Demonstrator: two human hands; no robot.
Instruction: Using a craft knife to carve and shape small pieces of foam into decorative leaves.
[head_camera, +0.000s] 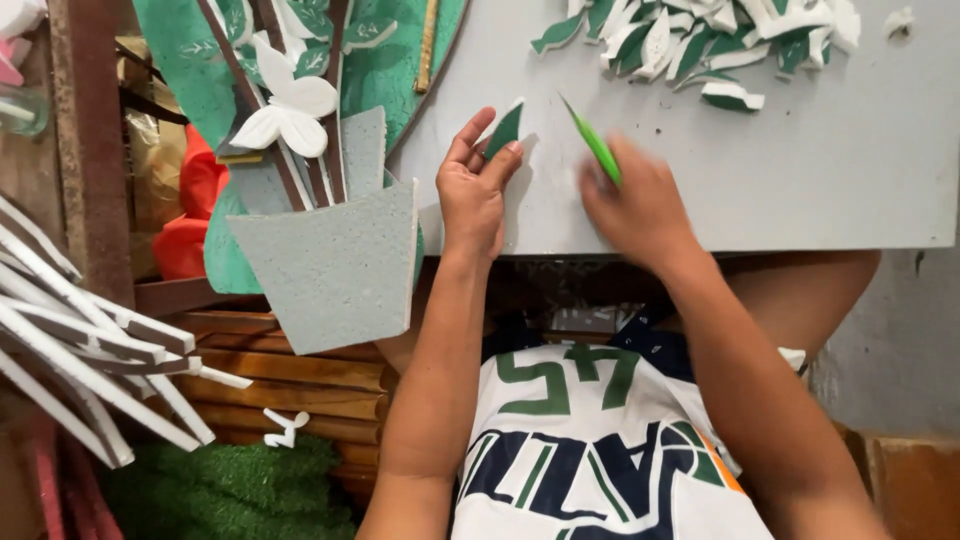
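Head view: your left hand (472, 190) fingers pinch a small green foam leaf (504, 130). Your right hand (640, 205) grips a green knife (596, 147); hold the leaf flat on the tabletop (850, 170) and cut slowly.

head cam | looks steeply down, close over grey board (830, 180) (single view) | lap at bottom edge

Soft even daylight, slight motion blur

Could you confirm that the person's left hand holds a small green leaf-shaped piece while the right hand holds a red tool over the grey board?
Not quite: the tool in the right hand is green, as the head view shows. The left hand does hold a small green leaf-shaped piece over the grey board.
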